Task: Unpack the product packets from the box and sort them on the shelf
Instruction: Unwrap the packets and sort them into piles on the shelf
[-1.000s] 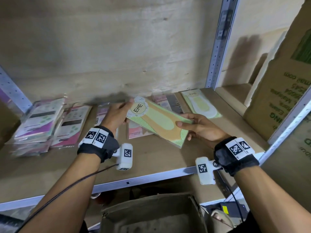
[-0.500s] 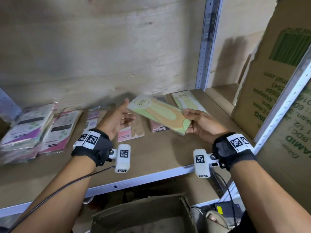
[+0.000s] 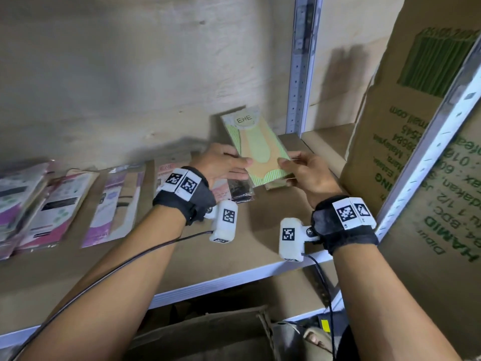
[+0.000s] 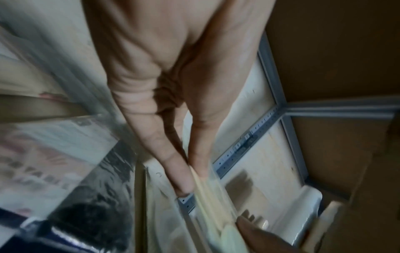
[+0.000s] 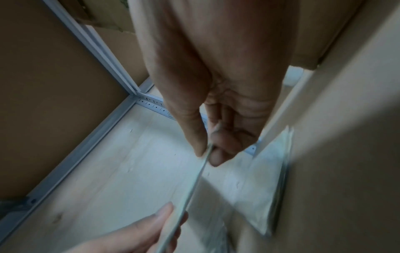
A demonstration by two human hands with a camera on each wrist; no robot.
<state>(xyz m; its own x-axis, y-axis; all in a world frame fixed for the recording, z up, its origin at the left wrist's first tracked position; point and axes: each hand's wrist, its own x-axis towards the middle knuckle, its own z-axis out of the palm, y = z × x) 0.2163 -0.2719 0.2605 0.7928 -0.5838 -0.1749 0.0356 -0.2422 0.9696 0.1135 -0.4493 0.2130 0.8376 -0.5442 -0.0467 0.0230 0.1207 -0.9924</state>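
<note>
A green and orange packet [image 3: 256, 149] marked ENE is held tilted above the right end of the wooden shelf [image 3: 234, 246]. My left hand [image 3: 240, 165] pinches its left edge, thumb on top. My right hand [image 3: 283, 165] pinches its right edge between thumb and fingers [image 5: 202, 150]. In the left wrist view the packet's edge [image 4: 207, 193] runs between my thumb and forefinger. Another packet [image 3: 276, 185] lies on the shelf right under it, mostly hidden. The open cardboard box [image 3: 208, 334] sits below the shelf.
Sorted packets lie along the shelf to the left: pink ones [image 3: 52, 204], a purple one [image 3: 114, 204], a pink ENE one [image 3: 166, 169] and a dark one [image 3: 239, 190]. A metal upright [image 3: 299, 74] and a big printed carton [image 3: 406, 142] bound the right side.
The packet has swung from lying crosswise to pointing away from me and moved right, over the packet at the shelf's right end. My left hand has come back onto its edge.
</note>
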